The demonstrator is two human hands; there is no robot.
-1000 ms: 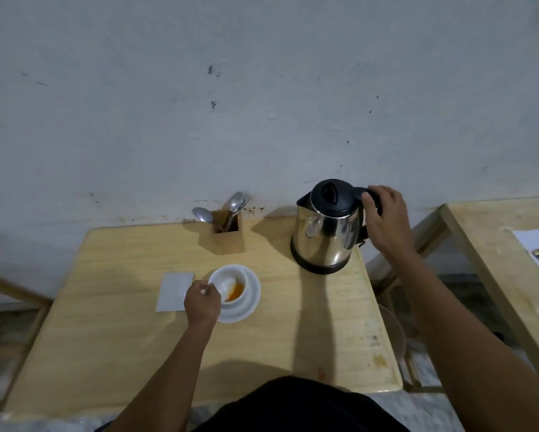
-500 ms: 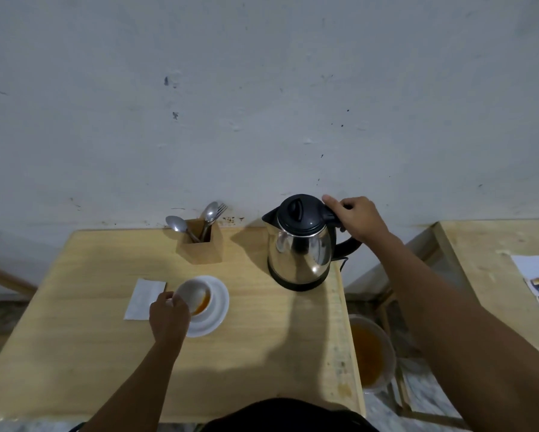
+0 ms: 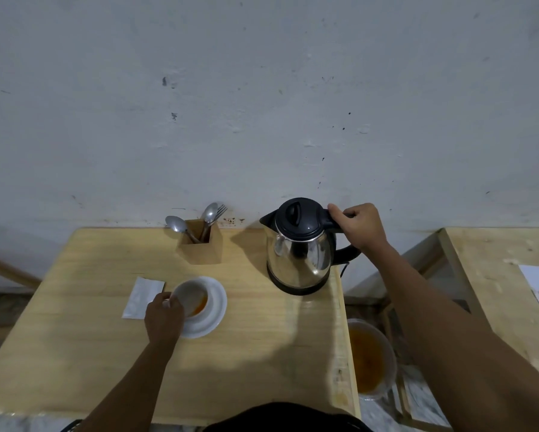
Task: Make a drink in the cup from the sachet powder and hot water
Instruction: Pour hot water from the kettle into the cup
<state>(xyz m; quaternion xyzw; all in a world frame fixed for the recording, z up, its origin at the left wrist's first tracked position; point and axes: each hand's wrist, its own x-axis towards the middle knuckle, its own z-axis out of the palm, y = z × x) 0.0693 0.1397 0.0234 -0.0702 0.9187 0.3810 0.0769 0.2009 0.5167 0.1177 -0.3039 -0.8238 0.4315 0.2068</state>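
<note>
The wooden table (image 3: pixel 262 353) carried everything as it had a second earlier. The steel kettle (image 3: pixel 299 254) sat on its base near the far right corner. The right hand (image 3: pixel 360 226) had shifted from the side of the black handle to its top, beside the lid, with its fingers curled round it. The kettle did not yet look lifted. On the floor past the right edge stood a tub (image 3: pixel 371 360) of orange-brown liquid. The saucer (image 3: pixel 216 310) lay left of the table's middle. On it the cup (image 3: pixel 188 294) had gone from upright to tipped toward the right edge, a little orange liquid pooled in its low side. The left hand (image 3: pixel 163 319) grasped it by its left side. The white sachet (image 3: pixel 142 296) lay flat just left of the saucer; whether it was torn open I cannot tell. Judging by this, the cup was probably being readied, perhaps emptied, and the drink itself was hardly begun.
</note>
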